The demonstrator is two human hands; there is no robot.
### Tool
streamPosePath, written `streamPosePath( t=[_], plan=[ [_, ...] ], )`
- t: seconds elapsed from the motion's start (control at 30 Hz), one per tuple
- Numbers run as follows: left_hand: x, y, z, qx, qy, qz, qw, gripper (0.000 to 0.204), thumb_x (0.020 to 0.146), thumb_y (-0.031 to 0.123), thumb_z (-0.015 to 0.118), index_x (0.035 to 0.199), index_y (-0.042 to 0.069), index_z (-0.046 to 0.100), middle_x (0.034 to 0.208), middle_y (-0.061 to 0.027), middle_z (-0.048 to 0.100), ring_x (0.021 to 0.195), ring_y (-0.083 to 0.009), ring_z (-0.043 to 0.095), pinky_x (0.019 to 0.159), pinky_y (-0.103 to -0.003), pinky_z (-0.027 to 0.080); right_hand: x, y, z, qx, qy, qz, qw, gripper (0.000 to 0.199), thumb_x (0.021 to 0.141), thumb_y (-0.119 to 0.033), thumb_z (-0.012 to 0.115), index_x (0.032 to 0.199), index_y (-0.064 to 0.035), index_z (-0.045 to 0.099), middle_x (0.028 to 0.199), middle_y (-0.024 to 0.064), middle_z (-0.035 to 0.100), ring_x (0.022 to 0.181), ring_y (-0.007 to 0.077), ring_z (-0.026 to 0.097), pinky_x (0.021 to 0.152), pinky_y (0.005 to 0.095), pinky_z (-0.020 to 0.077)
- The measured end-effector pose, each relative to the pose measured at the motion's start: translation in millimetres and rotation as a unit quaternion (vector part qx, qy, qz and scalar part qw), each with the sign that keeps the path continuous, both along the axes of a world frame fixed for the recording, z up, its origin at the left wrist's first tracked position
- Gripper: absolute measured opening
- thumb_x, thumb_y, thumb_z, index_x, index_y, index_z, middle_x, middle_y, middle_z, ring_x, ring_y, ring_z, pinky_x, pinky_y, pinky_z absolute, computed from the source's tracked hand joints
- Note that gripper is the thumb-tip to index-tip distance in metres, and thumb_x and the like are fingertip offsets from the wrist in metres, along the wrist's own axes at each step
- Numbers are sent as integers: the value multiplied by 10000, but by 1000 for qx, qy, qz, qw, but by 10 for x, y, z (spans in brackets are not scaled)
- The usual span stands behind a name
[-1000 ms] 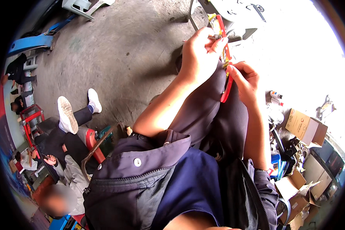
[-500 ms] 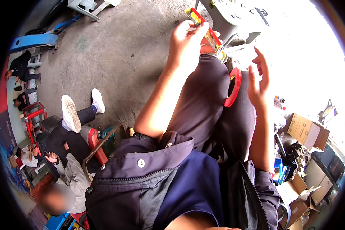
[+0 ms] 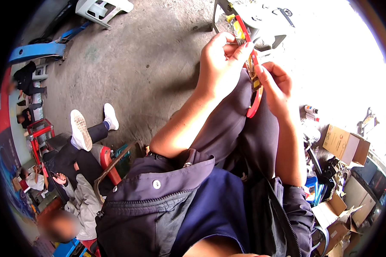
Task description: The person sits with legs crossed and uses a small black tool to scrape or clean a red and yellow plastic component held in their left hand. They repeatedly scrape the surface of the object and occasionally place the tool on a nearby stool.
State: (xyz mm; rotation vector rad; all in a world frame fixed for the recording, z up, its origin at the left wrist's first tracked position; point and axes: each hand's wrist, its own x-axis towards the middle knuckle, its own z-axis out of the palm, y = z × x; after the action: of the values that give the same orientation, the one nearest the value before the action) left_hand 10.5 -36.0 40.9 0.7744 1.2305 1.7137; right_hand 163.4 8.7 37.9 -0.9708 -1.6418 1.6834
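My left hand (image 3: 222,64) is closed in a pinch on a narrow strip-shaped piece (image 3: 251,65), yellow and clear with a red band along one edge. The piece slants over my knees, its upper end pointing away from me. At its near end my right hand (image 3: 278,88) pinches thumb against fingers, touching the red edge. Just below that end, a roll of red tape (image 3: 255,105) shows in part as a red curve against my dark trousers. The rest of the roll is hidden by the piece and my right hand.
A grey plastic stool (image 3: 261,19) stands ahead of my knees. To the right are an open cardboard box (image 3: 341,143), white-and-red bottles (image 3: 311,112) and cluttered parts. At left, another person (image 3: 79,188) sits near a red seat; a blue metal arm (image 3: 40,51) lies beyond.
My right hand has come in from the right, its spread fingers closing at the piece's near end. My left hand and the piece have shifted slightly right; the piece stands steeper.
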Motion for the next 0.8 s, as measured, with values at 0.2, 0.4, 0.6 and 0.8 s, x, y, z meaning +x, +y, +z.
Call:
streamPosePath(
  t=[0.2, 0.4, 0.6, 0.8],
  plan=[
    [29, -119, 153, -43, 17, -42, 998, 171, 924, 80, 646, 1032, -52, 641, 925, -115, 713, 812, -104, 659, 724, -210, 501, 78, -62, 87, 0, 45, 14, 999, 220, 989, -217, 590, 947, -5, 633, 793, -9, 595, 754, 40, 504, 683, 210, 411],
    [-59, -112, 12, -44, -38, -58, 997, 155, 932, 80, 624, 1004, -57, 626, 876, -128, 696, 771, -157, 672, 734, -279, 551, 334, 237, -94, 38, 12, -63, 997, 480, 1041, -371, 402, 987, 15, 682, 863, 46, 637, 789, 112, 519, 720, 262, 420],
    [-137, -45, -111, -23, -186, -40, 982, 128, 954, 75, 572, 1009, -38, 597, 871, -153, 684, 770, -224, 700, 698, -353, 595, 608, 766, -361, -38, -30, -79, 996, 391, 999, -355, 510, 972, -2, 677, 824, 28, 615, 747, 103, 521, 677, 252, 437],
    [-131, 12, -324, -96, -255, -67, 960, 274, 969, 100, 551, 1214, -11, 496, 1041, -212, 651, 842, -291, 701, 736, -413, 606, 560, 446, -462, -43, -99, 30, 994, 327, 955, -300, 621, 1108, -12, 640, 913, 51, 658, 817, 102, 586, 734, 246, 473]
  ],
)
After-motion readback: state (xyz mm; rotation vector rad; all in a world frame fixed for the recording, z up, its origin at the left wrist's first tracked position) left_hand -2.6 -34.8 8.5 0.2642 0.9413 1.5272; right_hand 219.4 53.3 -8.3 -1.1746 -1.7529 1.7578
